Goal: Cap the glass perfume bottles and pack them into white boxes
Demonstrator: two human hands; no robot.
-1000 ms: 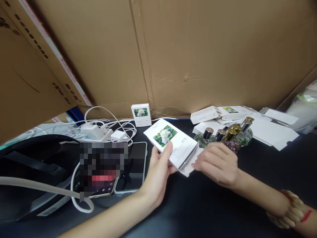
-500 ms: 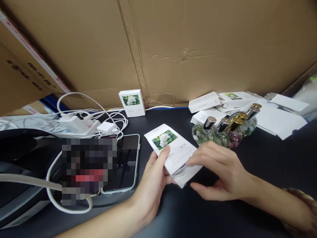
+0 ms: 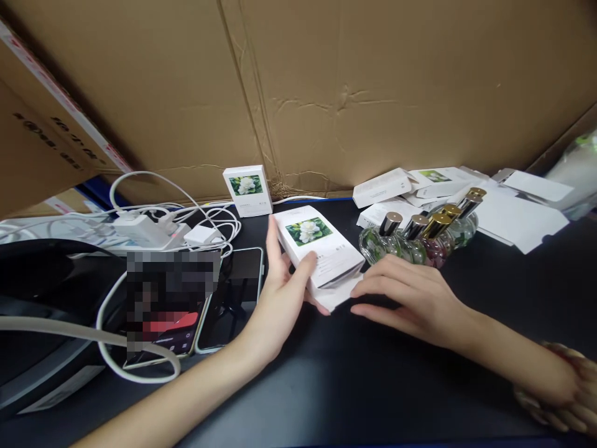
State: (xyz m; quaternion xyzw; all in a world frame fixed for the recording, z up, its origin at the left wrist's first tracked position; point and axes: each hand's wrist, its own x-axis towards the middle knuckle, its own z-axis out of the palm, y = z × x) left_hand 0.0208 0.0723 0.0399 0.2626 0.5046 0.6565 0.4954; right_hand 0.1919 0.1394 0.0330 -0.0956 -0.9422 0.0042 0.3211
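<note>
My left hand [image 3: 284,289] is closed round a white paper box [image 3: 342,252] with a white-flower picture, its thumb across the front. The box has popped into a solid shape, and its near end is open, with a white flap [image 3: 336,294] sticking out. My right hand [image 3: 413,295] reaches in from the right, fingers apart and stretched. Its index fingertip is at the flap's edge, while the thumb sits just below. Just beyond the right hand stand several glass perfume bottles [image 3: 431,252] with silver and gold caps.
A similar box [image 3: 249,190] stands upright by the cardboard wall [image 3: 303,93]. Flat, unfolded boxes [image 3: 499,208] lie at the back right. On the left are two phones [image 3: 233,305], a power strip [image 3: 161,239] with tangled white cables, and a black object [image 3: 41,298] with a grey strap.
The box was flatter and has opened out into a deeper shape. Both hands have moved slightly away from me with it. My right fingers have shifted from the box's front to its end flap.
</note>
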